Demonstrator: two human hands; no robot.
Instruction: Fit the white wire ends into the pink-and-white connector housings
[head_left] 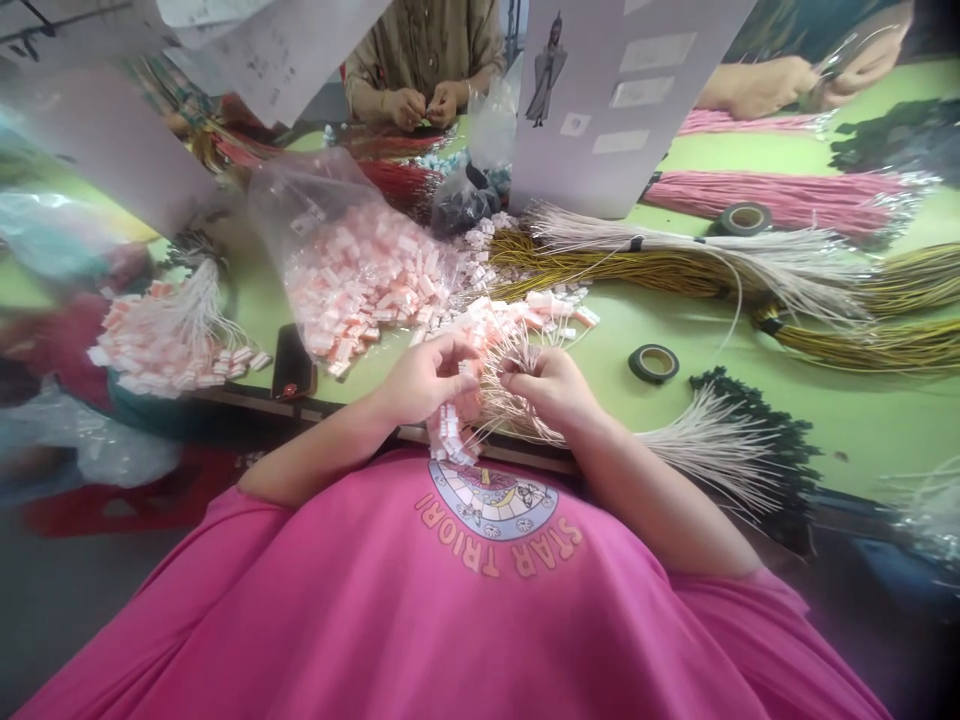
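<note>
My right hand (553, 390) is closed around a bundle of thin white wires (517, 410) that fan out toward my left hand. Pale pink and white plastic connectors (454, 435) hang at the wires' ends, just below my left hand. My left hand (431, 382) is bent with thumb and fingers together by these connectors; it seems to pinch one, but the piece between the fingertips is too small to make out. More connectors (502, 318) lie directly behind both hands on the green table (615, 300).
A clear bag of pink connectors (367, 280) and a dark phone (292, 362) lie left. Finished-looking wire bunches (169, 330) sit beyond. To the right are tape rolls (653, 364), yellow-black wires (660, 268) and white wires with dark ends (712, 440). A co-worker's hands (424, 105) work opposite.
</note>
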